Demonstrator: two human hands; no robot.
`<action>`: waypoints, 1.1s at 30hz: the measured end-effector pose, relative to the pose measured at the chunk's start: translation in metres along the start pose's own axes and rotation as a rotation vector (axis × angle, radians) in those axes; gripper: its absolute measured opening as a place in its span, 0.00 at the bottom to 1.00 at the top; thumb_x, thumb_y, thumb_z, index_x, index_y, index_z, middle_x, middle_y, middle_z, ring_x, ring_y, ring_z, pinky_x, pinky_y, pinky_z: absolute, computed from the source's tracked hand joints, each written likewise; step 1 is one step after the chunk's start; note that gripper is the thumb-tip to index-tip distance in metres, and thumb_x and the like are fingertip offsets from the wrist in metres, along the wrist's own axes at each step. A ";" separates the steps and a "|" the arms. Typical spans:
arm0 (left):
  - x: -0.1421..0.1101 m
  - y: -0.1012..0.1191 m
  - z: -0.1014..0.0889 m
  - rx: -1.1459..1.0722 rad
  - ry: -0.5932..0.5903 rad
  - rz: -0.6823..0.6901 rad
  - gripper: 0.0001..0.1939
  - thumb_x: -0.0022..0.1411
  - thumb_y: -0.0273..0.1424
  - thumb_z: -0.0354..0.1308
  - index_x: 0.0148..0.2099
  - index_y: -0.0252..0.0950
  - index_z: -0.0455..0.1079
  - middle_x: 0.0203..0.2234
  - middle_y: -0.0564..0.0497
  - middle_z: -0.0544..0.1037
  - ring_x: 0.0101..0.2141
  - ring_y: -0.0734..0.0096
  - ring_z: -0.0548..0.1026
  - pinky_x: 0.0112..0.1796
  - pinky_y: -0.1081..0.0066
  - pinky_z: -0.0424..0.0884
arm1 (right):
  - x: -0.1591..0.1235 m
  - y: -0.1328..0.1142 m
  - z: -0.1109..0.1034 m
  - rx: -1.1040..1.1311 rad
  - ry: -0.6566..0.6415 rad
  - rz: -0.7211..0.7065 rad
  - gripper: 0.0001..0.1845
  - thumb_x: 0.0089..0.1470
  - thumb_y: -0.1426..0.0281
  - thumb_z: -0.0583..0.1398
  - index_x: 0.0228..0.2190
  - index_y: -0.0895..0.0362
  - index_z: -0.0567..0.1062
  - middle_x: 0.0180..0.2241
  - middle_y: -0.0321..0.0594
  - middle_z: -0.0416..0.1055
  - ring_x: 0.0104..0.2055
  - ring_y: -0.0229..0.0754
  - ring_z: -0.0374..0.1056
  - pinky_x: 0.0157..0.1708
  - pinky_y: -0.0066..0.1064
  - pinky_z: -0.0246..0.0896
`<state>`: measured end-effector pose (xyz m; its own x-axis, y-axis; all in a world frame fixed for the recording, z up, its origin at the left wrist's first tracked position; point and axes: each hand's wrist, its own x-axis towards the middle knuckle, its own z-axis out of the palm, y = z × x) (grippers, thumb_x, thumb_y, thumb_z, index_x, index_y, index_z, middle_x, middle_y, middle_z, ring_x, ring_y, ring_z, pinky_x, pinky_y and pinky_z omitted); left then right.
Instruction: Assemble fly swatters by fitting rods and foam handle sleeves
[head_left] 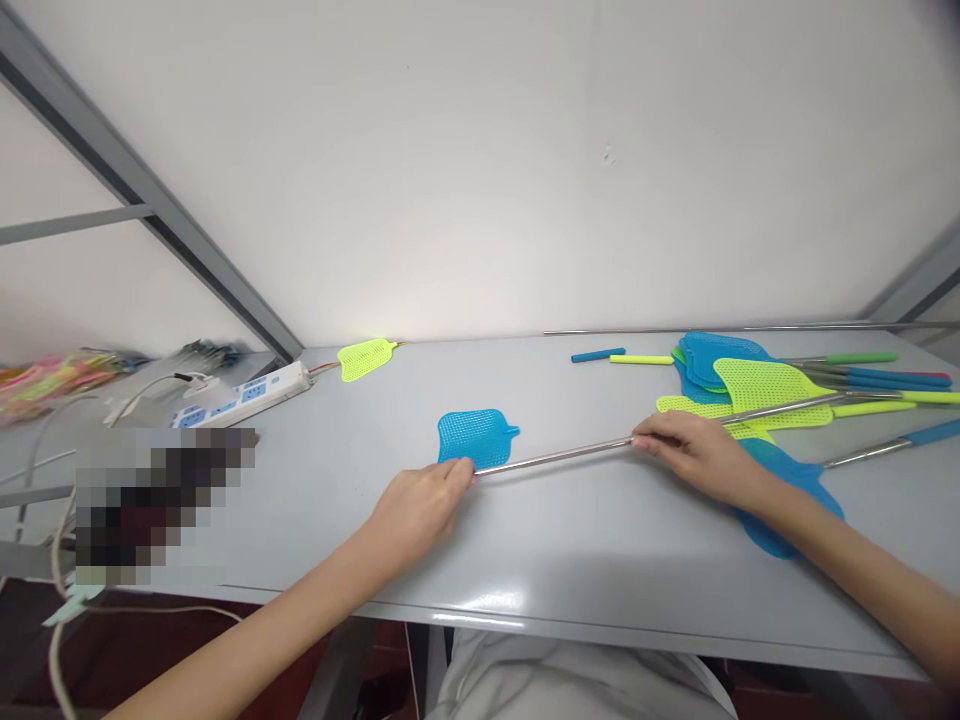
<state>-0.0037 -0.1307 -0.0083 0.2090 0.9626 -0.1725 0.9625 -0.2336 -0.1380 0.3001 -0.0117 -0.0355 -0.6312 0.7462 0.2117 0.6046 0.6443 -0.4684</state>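
Metal rod (555, 459), in the head view, spans the gap between both hands over the grey table (300, 520). Its left end sits pinched in the closed fingers of the left hand (424, 502); the right hand (697, 452) has thumb and fingers closed on it farther along, the rod continuing rightward past them. A blue mesh paddle (478, 435) lies just beyond the left fingers.

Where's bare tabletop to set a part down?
Grey tabletop has room left of the lone blue perforated plastic swatter head, toward the white plastic power strip; behind the silver metal rod, between that head and the overlapping blue and yellow-green plastic swatters; and in front of the rod, between left hand and right hand. Crowded: right end, under those swatters.
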 end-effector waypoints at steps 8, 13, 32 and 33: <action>0.017 0.031 -0.009 -0.060 0.031 0.028 0.15 0.48 0.15 0.40 0.35 0.36 0.58 0.29 0.48 0.71 0.30 0.64 0.70 0.25 0.70 0.60 | -0.001 -0.031 0.015 0.022 0.024 0.039 0.18 0.54 0.58 0.47 0.27 0.53 0.70 0.27 0.39 0.70 0.29 0.41 0.63 0.28 0.32 0.55; 0.024 0.016 -0.019 -0.101 0.158 0.106 0.12 0.61 0.27 0.35 0.34 0.36 0.59 0.27 0.50 0.70 0.29 0.67 0.68 0.28 0.70 0.60 | 0.003 -0.024 0.004 0.046 0.042 0.097 0.17 0.52 0.56 0.48 0.27 0.52 0.71 0.27 0.37 0.70 0.29 0.40 0.63 0.27 0.31 0.56; 0.018 0.007 0.017 -0.271 0.214 0.151 0.11 0.59 0.22 0.36 0.30 0.37 0.56 0.23 0.52 0.66 0.25 0.70 0.65 0.28 0.72 0.58 | 0.001 -0.017 0.011 0.075 -0.026 0.096 0.18 0.52 0.57 0.49 0.27 0.53 0.72 0.27 0.37 0.71 0.30 0.41 0.64 0.28 0.31 0.57; 0.019 0.010 0.019 -0.289 0.212 0.142 0.11 0.59 0.22 0.36 0.30 0.37 0.56 0.23 0.52 0.66 0.25 0.70 0.65 0.27 0.72 0.58 | 0.002 -0.020 0.013 0.073 -0.031 0.090 0.18 0.52 0.57 0.48 0.27 0.53 0.72 0.28 0.37 0.71 0.31 0.41 0.64 0.29 0.31 0.57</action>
<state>0.0064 -0.1173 -0.0310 0.3460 0.9374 0.0397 0.9240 -0.3478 0.1590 0.2811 -0.0254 -0.0370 -0.5911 0.7944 0.1397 0.6236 0.5600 -0.5456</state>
